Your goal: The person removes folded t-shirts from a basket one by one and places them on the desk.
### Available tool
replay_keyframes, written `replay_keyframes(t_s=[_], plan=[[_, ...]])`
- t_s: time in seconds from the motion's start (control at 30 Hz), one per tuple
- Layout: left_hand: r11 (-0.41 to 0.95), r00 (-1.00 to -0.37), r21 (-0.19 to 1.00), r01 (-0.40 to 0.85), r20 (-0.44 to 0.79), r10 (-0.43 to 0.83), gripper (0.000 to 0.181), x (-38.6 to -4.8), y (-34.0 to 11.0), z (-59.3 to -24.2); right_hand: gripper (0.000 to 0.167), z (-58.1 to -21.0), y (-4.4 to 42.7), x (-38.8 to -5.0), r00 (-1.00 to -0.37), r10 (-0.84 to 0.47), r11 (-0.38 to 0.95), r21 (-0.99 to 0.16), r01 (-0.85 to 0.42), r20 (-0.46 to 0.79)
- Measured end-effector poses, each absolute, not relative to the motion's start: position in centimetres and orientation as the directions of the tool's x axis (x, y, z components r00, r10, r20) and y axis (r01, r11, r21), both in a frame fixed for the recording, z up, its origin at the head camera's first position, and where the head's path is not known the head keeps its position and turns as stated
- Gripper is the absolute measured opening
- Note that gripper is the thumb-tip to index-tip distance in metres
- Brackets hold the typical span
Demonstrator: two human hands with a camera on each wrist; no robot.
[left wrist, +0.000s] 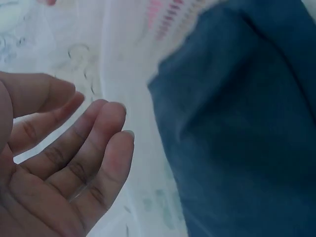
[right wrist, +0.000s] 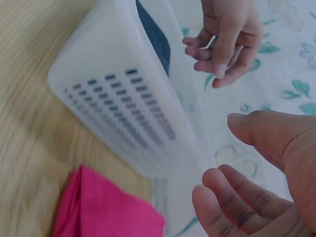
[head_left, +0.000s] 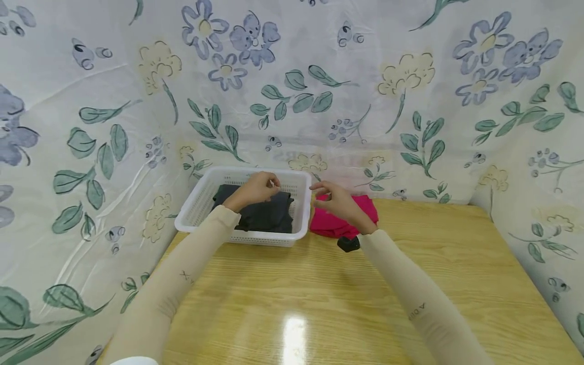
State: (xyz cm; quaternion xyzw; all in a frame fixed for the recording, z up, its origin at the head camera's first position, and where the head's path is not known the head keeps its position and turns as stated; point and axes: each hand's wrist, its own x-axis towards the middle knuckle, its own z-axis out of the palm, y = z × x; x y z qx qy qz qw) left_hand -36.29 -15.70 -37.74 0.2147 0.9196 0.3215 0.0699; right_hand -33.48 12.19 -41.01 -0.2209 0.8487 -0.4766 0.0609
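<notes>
A white plastic basket (head_left: 189, 228) with slotted walls holds folded dark cloth (head_left: 274, 215), which looks blue-green in the left wrist view. Over the basket hovers my left hand (head_left: 257, 188), its fingers loosely bent and nothing between them. My right hand (head_left: 339, 203) is just past the basket's right rim, above a folded bright pink cloth (head_left: 366, 205). Thumb and fingers of that hand are apart and hold nothing, as the right wrist view shows. The pink cloth (right wrist: 106, 212) lies on the table beside the basket, partly hidden by my right hand in the head view.
The wooden table (head_left: 283, 284) reaches toward me and to the right. Floral fabric (head_left: 319, 116) hangs behind the table and at both sides, close to the basket's back and left. A small black object (head_left: 349, 245) shows by my right wrist.
</notes>
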Motion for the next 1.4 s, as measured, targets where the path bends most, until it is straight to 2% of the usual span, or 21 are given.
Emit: replay_keyframes(t_s=[0.23,0.4,0.67,0.93,1.17,1.4], plan=[[0.723,-0.901,0.586,0.365,0.028,0.432,0.022,-36.6,-18.3,-38.0,0.044,-40.6,9.9,-33.2,-0.870,-0.473,0.438,-0.820,-0.367,0.138],[0.748,-0.917,0.570,0.341,0.027,0.398,0.022,-36.7,-19.8,-38.1,0.045,-40.4,8.2,-33.1,-0.849,-0.516,0.425,-0.826,-0.370,0.114],[0.777,-0.940,0.560,0.289,0.012,0.341,0.024,-36.5,-22.1,-37.9,0.045,-40.6,5.5,-32.8,-0.825,-0.553,0.460,-0.781,-0.423,0.121],[0.809,-0.960,0.537,0.240,0.008,0.279,0.018,-36.2,-24.2,-38.0,0.047,-40.8,3.1,-32.9,-0.804,-0.584,0.516,-0.714,-0.473,0.110],[0.854,-0.969,0.482,0.197,-0.035,0.243,0.019,-35.9,-25.9,-38.5,0.050,-41.1,1.7,-32.5,-0.835,-0.548,0.580,-0.699,-0.419,0.046],[0.876,-0.981,0.465,0.129,-0.071,0.182,0.022,-35.3,-26.8,-38.6,0.056,-41.2,0.8,-32.3,-0.852,-0.520,0.563,-0.774,-0.288,-0.061]])
